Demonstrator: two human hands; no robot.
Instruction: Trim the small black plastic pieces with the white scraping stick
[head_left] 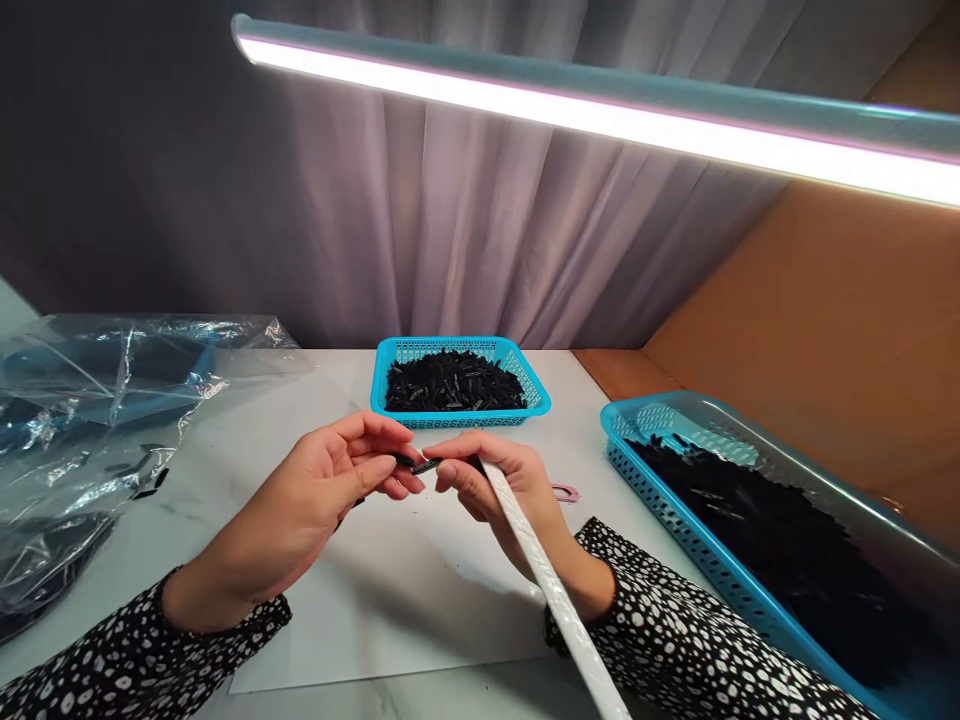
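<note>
My left hand (330, 490) and my right hand (499, 485) meet above the white table (247, 420), fingertips almost touching. Between them they pinch a small black part (424, 465), which both hands grip. My right hand also holds a long white stick (551, 590) that runs down past my wrist to the bottom edge. Both sleeves are black with white spots.
A small blue basket (390, 362) of black parts stands behind my hands. A larger blue basket (675, 505) of black parts lies at the right. Crumpled clear plastic bags (90, 400) cover the left. A pink ring (564, 492) lies by my right hand. A lamp bar (600, 110) hangs overhead.
</note>
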